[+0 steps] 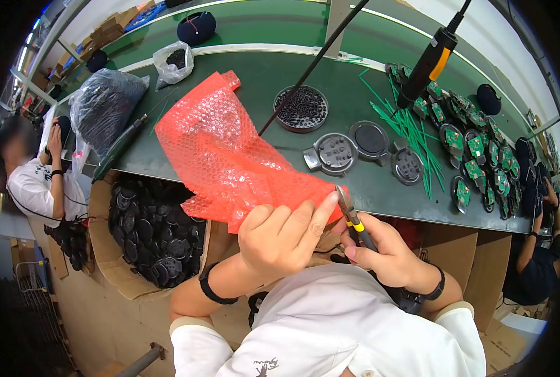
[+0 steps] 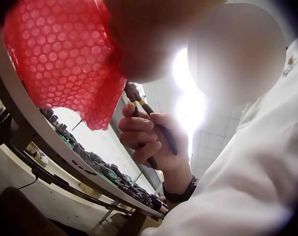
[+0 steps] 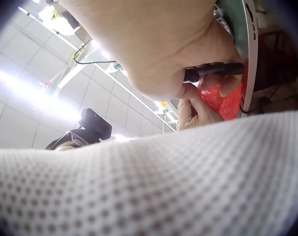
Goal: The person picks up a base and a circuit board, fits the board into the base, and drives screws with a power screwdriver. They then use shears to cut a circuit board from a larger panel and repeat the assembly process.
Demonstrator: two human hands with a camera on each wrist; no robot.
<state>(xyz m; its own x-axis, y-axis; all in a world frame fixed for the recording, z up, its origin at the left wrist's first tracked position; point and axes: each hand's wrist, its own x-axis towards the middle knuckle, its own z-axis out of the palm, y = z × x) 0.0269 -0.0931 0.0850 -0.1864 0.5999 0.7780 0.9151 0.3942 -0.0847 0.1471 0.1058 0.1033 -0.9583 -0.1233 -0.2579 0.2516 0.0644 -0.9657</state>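
A sheet of red bubble wrap [image 1: 214, 138] lies across the bench, its near end hanging over the front edge. My left hand [image 1: 280, 242] holds that near end with curled fingers, the index finger reaching to its right corner. In my right hand [image 1: 390, 254] I grip pliers [image 1: 359, 227] with black and yellow handles. Their metal tips meet the corner of the wrap, right at the left index fingertip. In the left wrist view the pliers [image 2: 134, 92] point up toward the red wrap [image 2: 60, 54], with the right hand's fingers [image 2: 139, 132] around the handles.
Round black parts [image 1: 368, 139], a dish of small black pieces [image 1: 300, 110], green sticks [image 1: 412, 129] and piled circuit-board parts [image 1: 481, 151] cover the bench. An electric screwdriver [image 1: 431, 63] hangs above; another [image 1: 120, 147] lies left. A carton [image 1: 129, 289] of black parts stands below.
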